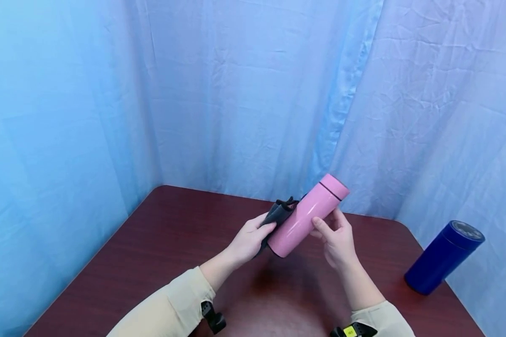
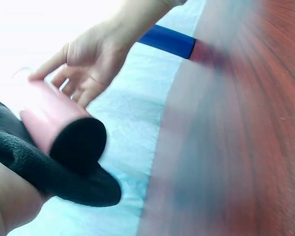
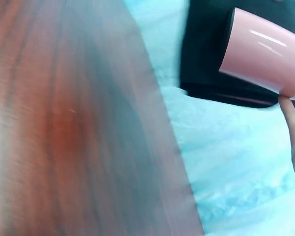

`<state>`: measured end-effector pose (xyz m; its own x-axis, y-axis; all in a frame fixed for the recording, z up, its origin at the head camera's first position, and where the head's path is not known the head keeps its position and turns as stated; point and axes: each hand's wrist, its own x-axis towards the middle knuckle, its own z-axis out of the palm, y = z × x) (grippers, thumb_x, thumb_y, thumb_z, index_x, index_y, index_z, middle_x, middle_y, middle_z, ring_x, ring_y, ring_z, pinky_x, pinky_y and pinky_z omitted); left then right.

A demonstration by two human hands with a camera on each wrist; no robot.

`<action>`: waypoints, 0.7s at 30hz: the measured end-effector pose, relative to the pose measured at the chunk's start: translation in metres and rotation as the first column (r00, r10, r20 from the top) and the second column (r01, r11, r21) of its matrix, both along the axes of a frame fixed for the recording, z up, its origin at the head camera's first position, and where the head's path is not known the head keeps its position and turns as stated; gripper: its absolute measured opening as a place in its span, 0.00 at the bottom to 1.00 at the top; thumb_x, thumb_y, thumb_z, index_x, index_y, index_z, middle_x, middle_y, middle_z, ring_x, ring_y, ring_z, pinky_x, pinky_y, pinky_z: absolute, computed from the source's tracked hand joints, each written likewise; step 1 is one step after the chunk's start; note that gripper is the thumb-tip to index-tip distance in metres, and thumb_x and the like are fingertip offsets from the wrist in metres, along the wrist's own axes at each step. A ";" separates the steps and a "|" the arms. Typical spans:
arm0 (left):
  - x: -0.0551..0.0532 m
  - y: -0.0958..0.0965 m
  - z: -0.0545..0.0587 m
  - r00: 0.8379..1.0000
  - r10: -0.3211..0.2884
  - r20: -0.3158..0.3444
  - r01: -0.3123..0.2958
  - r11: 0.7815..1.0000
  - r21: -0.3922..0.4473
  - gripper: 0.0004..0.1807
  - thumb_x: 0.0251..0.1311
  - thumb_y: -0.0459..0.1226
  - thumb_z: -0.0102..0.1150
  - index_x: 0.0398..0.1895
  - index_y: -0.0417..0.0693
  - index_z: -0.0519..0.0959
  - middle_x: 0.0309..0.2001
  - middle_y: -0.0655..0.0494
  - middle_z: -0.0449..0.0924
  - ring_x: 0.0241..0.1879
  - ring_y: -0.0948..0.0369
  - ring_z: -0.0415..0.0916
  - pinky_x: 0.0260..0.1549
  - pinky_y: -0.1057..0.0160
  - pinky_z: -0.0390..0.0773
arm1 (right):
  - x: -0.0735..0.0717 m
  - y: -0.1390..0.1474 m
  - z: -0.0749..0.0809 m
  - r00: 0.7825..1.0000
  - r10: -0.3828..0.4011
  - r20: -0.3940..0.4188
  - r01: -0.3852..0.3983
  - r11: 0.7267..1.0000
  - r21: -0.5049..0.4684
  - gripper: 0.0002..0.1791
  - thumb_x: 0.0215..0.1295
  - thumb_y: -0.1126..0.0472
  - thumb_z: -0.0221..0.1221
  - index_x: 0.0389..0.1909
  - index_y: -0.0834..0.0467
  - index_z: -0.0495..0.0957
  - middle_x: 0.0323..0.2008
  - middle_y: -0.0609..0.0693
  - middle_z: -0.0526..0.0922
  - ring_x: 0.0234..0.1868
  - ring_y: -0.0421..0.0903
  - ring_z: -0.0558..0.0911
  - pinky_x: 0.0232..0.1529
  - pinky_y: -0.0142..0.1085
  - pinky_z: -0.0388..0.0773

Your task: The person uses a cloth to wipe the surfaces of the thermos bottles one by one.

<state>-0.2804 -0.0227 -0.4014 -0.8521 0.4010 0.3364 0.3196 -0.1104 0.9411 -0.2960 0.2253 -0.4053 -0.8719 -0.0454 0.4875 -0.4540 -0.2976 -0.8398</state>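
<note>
A glossy pink thermos bottle (image 1: 305, 217) is held tilted above the table, its lid end up and to the right. My right hand (image 1: 337, 238) grips it from the right side, thumb on the front. In my left hand (image 1: 249, 238) is a dark cloth (image 1: 278, 213), gripped between thumb and fingers and lying against the bottle's left side. The left wrist view shows the bottle's black base (image 2: 81, 142) with the fuzzy cloth (image 2: 49, 172) beside it. Seen from the right wrist, the dark cloth (image 3: 206, 54) spreads behind the pink bottle (image 3: 265, 51).
A dark blue thermos bottle (image 1: 444, 257) stands at the right side of the reddish-brown wooden table (image 1: 152, 243). Pale blue curtains (image 1: 244, 93) hang behind the table and along both sides.
</note>
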 end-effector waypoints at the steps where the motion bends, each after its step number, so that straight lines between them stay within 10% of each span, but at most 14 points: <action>1: -0.001 0.002 0.002 1.000 0.007 -0.026 -0.007 1.000 -0.005 0.25 0.77 0.40 0.47 0.75 0.50 0.68 0.70 0.51 0.71 0.66 0.56 0.70 0.64 0.51 0.69 | 0.001 -0.003 -0.001 1.000 -0.013 0.004 0.013 0.999 0.044 0.28 0.70 0.76 0.58 0.70 0.62 0.69 0.46 0.56 0.80 0.42 0.47 0.84 0.38 0.42 0.86; 7: -0.012 0.008 0.001 0.996 0.057 0.075 -0.055 0.998 -0.039 0.27 0.78 0.48 0.46 0.75 0.50 0.69 0.66 0.50 0.74 0.61 0.55 0.73 0.61 0.49 0.71 | 0.008 -0.014 -0.002 0.997 -0.071 -0.019 0.074 0.969 0.235 0.35 0.65 0.73 0.66 0.73 0.55 0.70 0.55 0.57 0.82 0.50 0.51 0.83 0.44 0.43 0.85; 13: -0.011 -0.001 -0.019 0.970 0.038 0.239 -0.021 0.997 -0.075 0.27 0.78 0.51 0.47 0.74 0.52 0.70 0.62 0.49 0.76 0.55 0.54 0.76 0.56 0.50 0.76 | 0.007 -0.012 0.005 0.994 -0.111 0.012 0.106 0.974 0.199 0.37 0.66 0.71 0.66 0.75 0.53 0.67 0.58 0.57 0.81 0.52 0.52 0.83 0.42 0.44 0.85; 18: 0.001 -0.002 -0.018 0.999 0.032 0.001 -0.032 0.999 -0.036 0.26 0.78 0.42 0.47 0.76 0.50 0.67 0.69 0.50 0.71 0.64 0.54 0.71 0.62 0.52 0.71 | 0.003 -0.011 0.005 0.989 -0.127 0.078 0.113 0.980 0.164 0.37 0.67 0.68 0.66 0.75 0.48 0.67 0.60 0.57 0.80 0.52 0.53 0.83 0.41 0.49 0.85; 21: 0.007 0.004 -0.008 0.981 0.031 -0.190 -0.037 0.999 -0.026 0.27 0.77 0.36 0.47 0.77 0.48 0.65 0.74 0.53 0.66 0.71 0.57 0.64 0.68 0.53 0.65 | 0.004 -0.013 0.001 0.987 -0.130 0.089 0.112 0.976 0.187 0.38 0.66 0.69 0.67 0.75 0.47 0.68 0.60 0.56 0.80 0.51 0.51 0.84 0.39 0.50 0.85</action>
